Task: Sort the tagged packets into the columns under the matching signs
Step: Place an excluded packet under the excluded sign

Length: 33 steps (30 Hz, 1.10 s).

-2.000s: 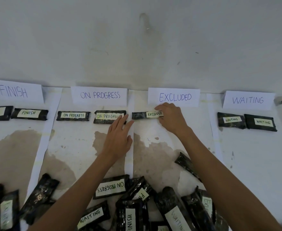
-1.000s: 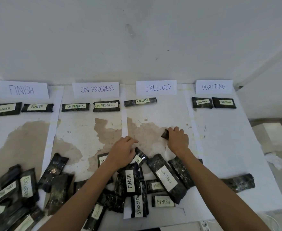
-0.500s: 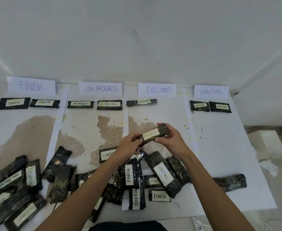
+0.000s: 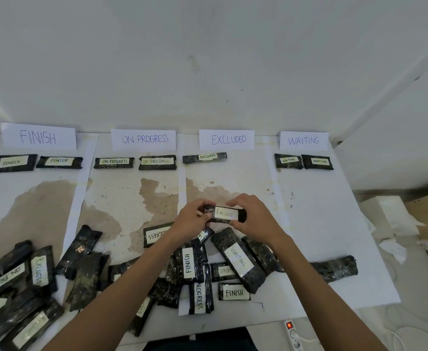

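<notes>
EXCLUDED packet (image 4: 225, 214): 1, held level above the table (image 4: 316, 224) by its ends, left hand (image 4: 191, 222) and right hand (image 4: 254, 219) both gripping, near of the EXCLUDED sign (image 4: 227, 139).

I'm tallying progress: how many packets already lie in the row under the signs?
7: two under FINISH, two under ON PROGRESS, one under EXCLUDED, two under WAITING. None looks hidden there.

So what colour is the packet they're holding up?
Black wrapper, glossy and mottled, with a pale tag reading EXCLUDED: the held packet, seen in the head view.
</notes>
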Motion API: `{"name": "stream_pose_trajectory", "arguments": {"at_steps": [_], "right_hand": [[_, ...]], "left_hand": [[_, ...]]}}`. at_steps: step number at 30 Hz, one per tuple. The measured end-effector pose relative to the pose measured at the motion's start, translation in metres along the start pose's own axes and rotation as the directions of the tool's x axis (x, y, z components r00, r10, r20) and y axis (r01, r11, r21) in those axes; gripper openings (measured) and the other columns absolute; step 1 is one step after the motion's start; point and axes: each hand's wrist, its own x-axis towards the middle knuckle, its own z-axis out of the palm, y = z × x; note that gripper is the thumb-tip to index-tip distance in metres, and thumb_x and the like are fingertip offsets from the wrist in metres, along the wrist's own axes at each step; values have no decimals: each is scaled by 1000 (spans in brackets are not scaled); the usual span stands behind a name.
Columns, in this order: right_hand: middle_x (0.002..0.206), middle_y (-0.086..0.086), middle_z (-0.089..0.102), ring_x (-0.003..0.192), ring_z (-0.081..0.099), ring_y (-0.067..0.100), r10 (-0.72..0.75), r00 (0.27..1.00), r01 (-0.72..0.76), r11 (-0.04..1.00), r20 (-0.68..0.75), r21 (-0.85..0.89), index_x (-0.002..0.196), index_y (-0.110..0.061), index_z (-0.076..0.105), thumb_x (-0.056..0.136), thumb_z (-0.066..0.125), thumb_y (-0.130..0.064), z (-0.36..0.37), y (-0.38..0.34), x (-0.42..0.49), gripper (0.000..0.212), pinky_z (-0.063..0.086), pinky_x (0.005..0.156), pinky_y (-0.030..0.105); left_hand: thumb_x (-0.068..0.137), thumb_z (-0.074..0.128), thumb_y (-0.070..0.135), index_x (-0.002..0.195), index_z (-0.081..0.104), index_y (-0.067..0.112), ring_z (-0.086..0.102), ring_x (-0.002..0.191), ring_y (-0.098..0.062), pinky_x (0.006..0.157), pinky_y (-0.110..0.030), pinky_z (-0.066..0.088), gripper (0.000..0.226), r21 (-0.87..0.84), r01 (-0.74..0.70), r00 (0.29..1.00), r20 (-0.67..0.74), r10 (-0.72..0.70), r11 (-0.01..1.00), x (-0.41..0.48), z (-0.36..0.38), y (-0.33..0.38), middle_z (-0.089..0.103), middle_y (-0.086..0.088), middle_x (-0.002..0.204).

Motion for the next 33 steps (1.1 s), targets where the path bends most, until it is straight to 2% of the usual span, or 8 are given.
{"name": "stream_pose_trajectory", "arguments": {"at_steps": [3,6,9,13,19,22,28,33], "right_hand": [[110,-4,59,100,51,17,-57,998,60,986,27,-157,118,-23,59,75,75,-26,-5,-2,1,46,41,87,34],[114,-2,58,103,51,21,-59,998,64,967,27,-248,122,-21,56,78,71,-24,-9,1,3,47,42,88,36],[117,-1,57,103,51,21,-14,1000,18,962,15,-274,123,-20,55,80,68,-23,-18,14,10,45,43,86,36],[117,0,56,102,52,22,50,999,-45,962,13,-271,123,-20,54,82,66,-21,-36,37,26,42,45,83,36],[115,1,57,103,53,23,106,994,-95,958,28,-269,121,-19,54,82,64,-18,-55,75,62,40,43,80,34],[114,2,57,103,53,24,111,993,-98,958,35,-270,121,-17,54,83,63,-16,-59,93,88,40,42,79,35],[117,4,55,105,52,25,109,992,-83,949,68,-304,124,-16,52,85,60,-15,-54,130,144,40,39,82,35],[122,5,53,108,51,25,113,988,-74,943,102,-325,127,-16,50,87,62,-19,-43,158,188,41,38,86,36]], "left_hand": [[93,50,4,109,59,22,63,70,-12,73,-32,55,26,0,-18,1000,10,18,1000,1,5,9,60,-1,101],[93,52,7,114,58,20,64,73,-13,63,-25,53,25,10,-30,999,11,30,1000,4,12,16,60,2,96],[92,53,11,117,58,22,62,88,-18,69,-23,48,28,2,-18,999,-27,18,1000,18,17,22,62,0,97],[93,53,16,121,57,21,56,99,-13,79,-24,43,29,75,-7,997,-78,13,997,43,19,28,62,3,109],[92,52,15,125,54,20,50,108,-14,93,-26,39,34,308,-37,985,-150,87,951,82,17,29,52,-1,125],[91,52,15,126,53,18,45,120,-21,99,-31,36,36,430,-35,979,-167,118,902,107,16,23,48,-5,130],[86,56,12,134,46,17,30,132,-32,101,-44,38,49,598,40,965,-232,125,801,152,22,18,34,-12,145],[84,58,16,144,32,14,15,141,-38,108,-51,29,65,733,84,928,-305,216,675,185,28,6,19,-18,154]]}}
